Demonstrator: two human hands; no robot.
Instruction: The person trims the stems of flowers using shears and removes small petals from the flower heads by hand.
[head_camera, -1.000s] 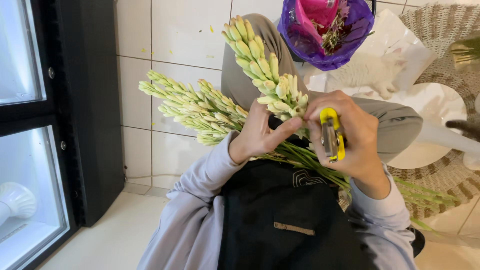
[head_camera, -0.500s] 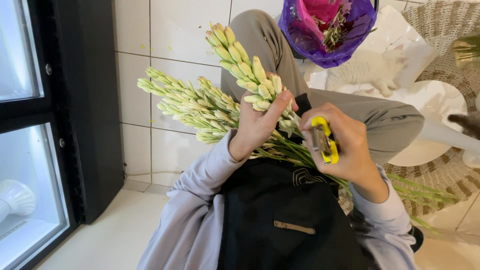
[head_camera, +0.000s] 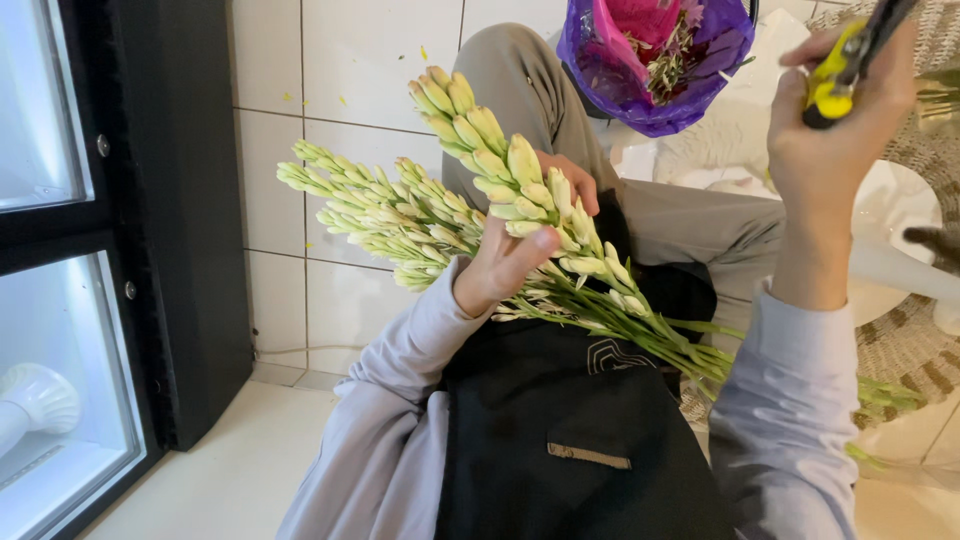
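Note:
A bunch of pale green and cream budded flower stems (head_camera: 420, 215) lies across my lap, buds pointing left, green stalks running down to the right. My left hand (head_camera: 515, 255) grips one budded stem among them, thumb on top. My right hand (head_camera: 830, 125) is raised at the upper right, away from the stems, closed around a yellow and black cutter (head_camera: 845, 60) whose tip points up and right. A black apron (head_camera: 560, 430) covers my lap under the stalks.
A purple-lined bin (head_camera: 650, 60) with pink paper and flower scraps stands at the top. White paper (head_camera: 730, 140) and a woven basket (head_camera: 910, 340) are on the right. A black-framed glass cooler door (head_camera: 110, 250) fills the left. White floor tiles (head_camera: 300, 200) lie behind the flowers.
My right hand has lifted the cutter from beside the stems to the upper right. My left hand has shifted its grip along the budded stem, which now lies lower.

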